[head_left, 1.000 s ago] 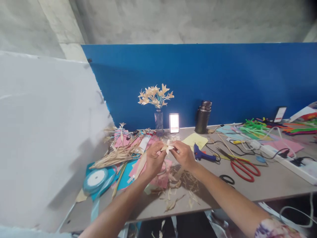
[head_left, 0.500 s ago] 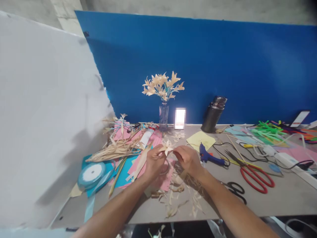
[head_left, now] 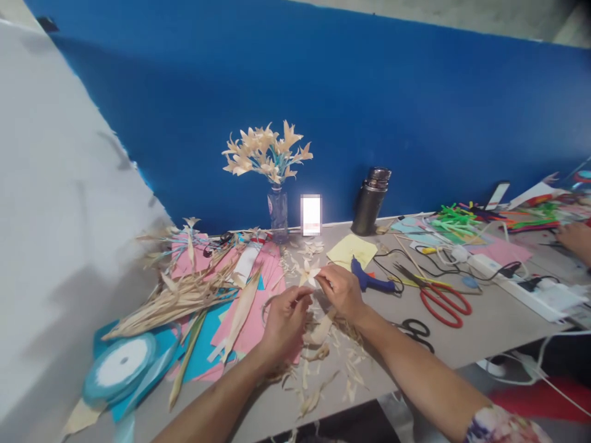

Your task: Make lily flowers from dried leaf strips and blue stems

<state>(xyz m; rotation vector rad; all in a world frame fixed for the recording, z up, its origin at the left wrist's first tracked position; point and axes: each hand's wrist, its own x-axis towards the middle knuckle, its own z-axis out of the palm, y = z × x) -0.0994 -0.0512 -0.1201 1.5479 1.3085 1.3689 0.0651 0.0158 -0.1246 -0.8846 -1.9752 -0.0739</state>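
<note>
A small cream flower, made of dried husk, is held up over the middle of the table. My left hand is closed just under it, fingertips at its base; the stem is hidden by the fingers. From the right, my right hand pinches the edge of a petal between thumb and finger. Husk scraps lie beneath both hands. Beyond them, similar cream flowers with blue stems stand in a clear glass vase.
Left: dried husks, pink paper, a blue ribbon roll. Right: a blue glue gun by yellow paper, red-handled scissors, black-handled scissors, a power strip. A dark flask stands behind. Another person's hand shows far right.
The view has swung right, bringing another person's hand into sight. My left hand has dropped slightly below the flower, while my right fingers stay at its petal.
</note>
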